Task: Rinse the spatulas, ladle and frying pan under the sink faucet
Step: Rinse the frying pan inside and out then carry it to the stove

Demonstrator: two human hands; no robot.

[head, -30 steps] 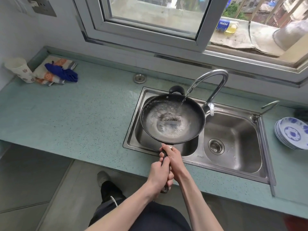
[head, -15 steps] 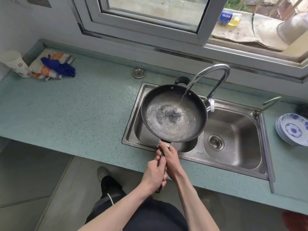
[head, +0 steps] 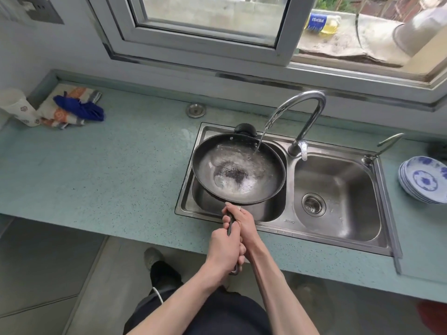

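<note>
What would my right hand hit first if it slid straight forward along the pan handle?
Most likely the frying pan itself: the right hand grips the handle just below its near rim, above the left sink basin.

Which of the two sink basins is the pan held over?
The left basin, under the frying pan and the running faucet; the right basin lies uncovered, drain showing.

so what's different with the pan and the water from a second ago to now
The frying pan has slid left under the faucet, so the stream that struck near its middle now lands by its far right rim, and the water swirls around the bottom. Unchanged: left hand and right hand both grip the handle, water running, pan over the left basin.
</note>
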